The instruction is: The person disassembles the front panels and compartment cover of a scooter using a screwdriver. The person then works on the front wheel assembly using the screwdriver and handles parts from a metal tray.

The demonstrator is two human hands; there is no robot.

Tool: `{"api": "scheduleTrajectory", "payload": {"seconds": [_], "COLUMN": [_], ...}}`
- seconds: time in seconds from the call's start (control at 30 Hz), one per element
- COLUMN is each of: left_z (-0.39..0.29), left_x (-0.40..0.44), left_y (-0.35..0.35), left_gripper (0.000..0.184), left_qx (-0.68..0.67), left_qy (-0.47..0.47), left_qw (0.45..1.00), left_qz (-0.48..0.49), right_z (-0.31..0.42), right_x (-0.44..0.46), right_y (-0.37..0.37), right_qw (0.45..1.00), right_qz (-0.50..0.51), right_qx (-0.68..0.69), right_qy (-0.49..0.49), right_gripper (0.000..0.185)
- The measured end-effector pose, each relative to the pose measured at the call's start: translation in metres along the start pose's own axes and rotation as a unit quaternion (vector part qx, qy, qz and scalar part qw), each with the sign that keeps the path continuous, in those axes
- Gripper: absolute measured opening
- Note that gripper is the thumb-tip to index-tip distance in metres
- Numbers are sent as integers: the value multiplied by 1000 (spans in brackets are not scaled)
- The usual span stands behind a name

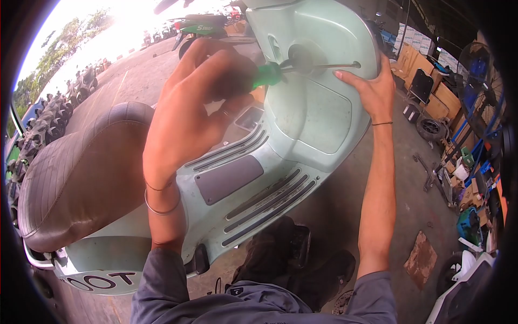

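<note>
Trees [51, 46], green motorbike [204, 27]; brown scrap [421, 260] on floor [413, 202]; small wheel [431, 128] near cardboard [438, 106].

My one camera sits on the person's [275, 305] head and looks forward and down, near to the scooter [318, 116].

Wears a muted grey-blue shirt [280, 309] at six o'clock, with a small dark mark [236, 290] near its hem. Has a short left sleeve [161, 278] at seven and a matching right sleeve [373, 294] at five. Wears a slim, silvery bangle [163, 212] at eight, with a thinner, darker band [157, 189] just above, and a thin dark cord [382, 123] between two and three. Wears dark trousers [265, 256] at six, their details dim.
</note>
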State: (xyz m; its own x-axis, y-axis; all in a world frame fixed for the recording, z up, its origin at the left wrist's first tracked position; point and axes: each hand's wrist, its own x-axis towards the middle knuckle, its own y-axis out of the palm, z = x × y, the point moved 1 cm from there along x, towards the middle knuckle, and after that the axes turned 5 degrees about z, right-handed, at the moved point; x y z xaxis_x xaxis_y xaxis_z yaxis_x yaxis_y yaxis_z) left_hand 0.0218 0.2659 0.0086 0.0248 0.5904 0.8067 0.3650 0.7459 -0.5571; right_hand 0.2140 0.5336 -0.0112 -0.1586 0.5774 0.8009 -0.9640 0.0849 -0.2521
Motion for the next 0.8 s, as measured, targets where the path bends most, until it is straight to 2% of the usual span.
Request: {"api": "scheduleTrajectory", "payload": {"seconds": [0.03,0.13,0.2,0.23,0.3,0.37,0.43,0.47,0.5,0.57,0.6,0.63,0.7,0.73,0.77,0.8], "left_z": [1,3,-1,-3,-4,-1,-2,-3,-4,-11,-10,-5,3,8,8,10], "left_x": [2,4,5,7,12,9,5,2,0,-3,-2,0,1,2,0,-1], "left_y": [3,9,12,11,5,6,4,3,5,11,13,15,18,22,26,30], "left_gripper": [41,38,30,30,31,28,30,28,28,34,36,36,32,24,24,18], "left_qx": [22,33,13,3,-9,-25,-73,-32,-37,82,71,68,27,-74,-75,-163], "left_qy": [-28,-14,-98,-98,-207,-193,-150,-49,-53,27,61,54,106,85,77,17], "left_qw": [999,998,995,995,977,980,983,995,995,996,996,996,992,989,989,974], "left_qz": [-22,-57,-17,-21,57,33,75,75,70,16,-12,-17,-65,-92,-99,-158], "right_z": [-1,1,-1,-1,0,-2,-1,0,1,-1,-4,-6,-5,-3,1,5], "right_x": [0,-1,0,0,0,1,1,1,1,1,2,4,4,3,2,0], "right_y": [0,-1,-1,-2,-1,0,0,0,0,2,2,3,3,4,5,5], "right_qw": [1000,1000,1000,1000,1000,1000,999,999,1000,999,999,999,999,999,998,999], "right_qz": [1,5,6,7,8,2,6,10,12,24,21,16,25,24,33,26], "right_qx": [3,-5,-11,-22,-5,7,32,29,18,2,7,14,12,13,10,11], "right_qy": [3,-3,-14,-17,-14,-11,-10,-14,-19,-27,-32,-37,-40,-41,-45,-32], "right_gripper": [88,88,88,88,87,92,90,90,87,84,83,83,81,80,80,79]}}
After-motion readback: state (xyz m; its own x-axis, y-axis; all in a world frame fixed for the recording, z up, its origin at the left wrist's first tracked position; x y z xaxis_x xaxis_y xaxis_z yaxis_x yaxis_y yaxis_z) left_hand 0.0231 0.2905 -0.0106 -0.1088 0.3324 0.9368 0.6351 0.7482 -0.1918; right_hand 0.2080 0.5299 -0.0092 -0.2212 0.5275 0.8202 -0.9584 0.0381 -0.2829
